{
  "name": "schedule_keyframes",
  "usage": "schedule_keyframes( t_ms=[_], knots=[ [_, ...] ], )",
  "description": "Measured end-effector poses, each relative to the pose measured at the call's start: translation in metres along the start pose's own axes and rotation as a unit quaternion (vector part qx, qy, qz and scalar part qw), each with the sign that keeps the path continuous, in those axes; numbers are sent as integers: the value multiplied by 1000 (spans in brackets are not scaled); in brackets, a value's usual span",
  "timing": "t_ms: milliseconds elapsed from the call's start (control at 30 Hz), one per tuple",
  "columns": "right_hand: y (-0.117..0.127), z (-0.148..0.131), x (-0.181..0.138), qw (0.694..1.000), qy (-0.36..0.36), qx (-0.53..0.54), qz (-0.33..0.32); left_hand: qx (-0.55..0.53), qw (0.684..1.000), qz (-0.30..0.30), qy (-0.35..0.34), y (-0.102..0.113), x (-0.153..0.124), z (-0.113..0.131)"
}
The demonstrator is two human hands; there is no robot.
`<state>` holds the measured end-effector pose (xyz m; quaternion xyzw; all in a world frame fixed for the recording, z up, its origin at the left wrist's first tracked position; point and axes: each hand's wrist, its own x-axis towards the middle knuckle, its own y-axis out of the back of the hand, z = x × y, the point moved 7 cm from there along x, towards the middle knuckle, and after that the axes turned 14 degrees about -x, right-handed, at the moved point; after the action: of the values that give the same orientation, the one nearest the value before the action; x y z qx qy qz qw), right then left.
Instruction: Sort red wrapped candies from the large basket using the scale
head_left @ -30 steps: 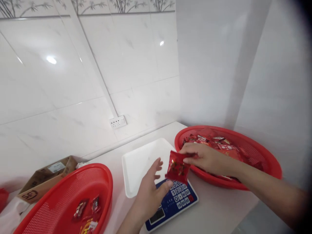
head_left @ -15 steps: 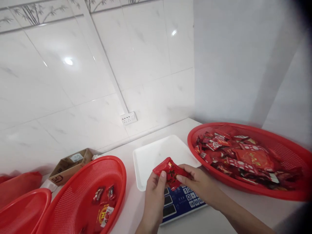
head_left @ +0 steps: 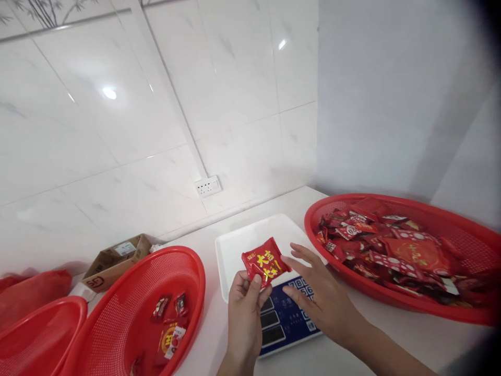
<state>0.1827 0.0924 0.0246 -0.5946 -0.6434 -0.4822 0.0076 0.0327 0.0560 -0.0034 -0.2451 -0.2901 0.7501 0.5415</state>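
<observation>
As we look down over the worktop (head_left: 210,321), a square, glossy red wrapped packet with yellow characters (head_left: 259,257) is held up at the middle of the scene, its printed face turned towards us and slightly tilted. Our left hand (head_left: 243,313) has it by the near edge, the thumb laid on the front and the fingers curled behind, pinching it. Our right hand (head_left: 319,295) is just beside the packet's right edge, its fingers spread and its palm partly turned to the left; we cannot tell whether the forefinger's tip touches the wrapper.

Behind and below the packet lies a white, shallow, rectangular tray (head_left: 230,248), and on its near side a blue scale panel with white number keys and dark display windows (head_left: 287,324), partly covered by both our hands.

To the right, a large red perforated plastic basket (head_left: 464,241) carries a heap of red wrapped packets (head_left: 415,253), some with white dots. To the left, another red perforated plastic basket (head_left: 119,305) holds a few small wrapped pieces, among them one red wrapper with a round yellow emblem (head_left: 167,337). At the far left we see a third red plastic basket (head_left: 37,339), an open brown cardboard box (head_left: 113,269) and a white wall socket (head_left: 208,186).
</observation>
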Motion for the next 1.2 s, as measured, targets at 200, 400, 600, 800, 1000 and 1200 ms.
schedule_keyframes(
  t_ms=[200, 400, 600, 800, 1000, 1200],
  knots=[
    [-8, -17, -8, 985, 111, -128, 8, -3, 1000, -5, -10, 2, 1, 1],
    [-12, -17, -6, 985, 106, -139, -10, 0, 1000, -7, -4, 3, -1, 0],
    [-16, -14, -8, 986, 98, -132, -29, -1, 1000, -11, -6, 4, -1, 0],
    [-10, 1, -3, 998, -41, 40, -18, 10, 1000, -22, 19, 1, -4, -2],
    [-20, 18, -3, 922, -224, 286, -133, 71, 995, -34, 62, -2, -9, -11],
    [-18, 15, -6, 918, -223, 286, -158, 76, 995, -42, 56, -2, -5, -13]
  ],
)
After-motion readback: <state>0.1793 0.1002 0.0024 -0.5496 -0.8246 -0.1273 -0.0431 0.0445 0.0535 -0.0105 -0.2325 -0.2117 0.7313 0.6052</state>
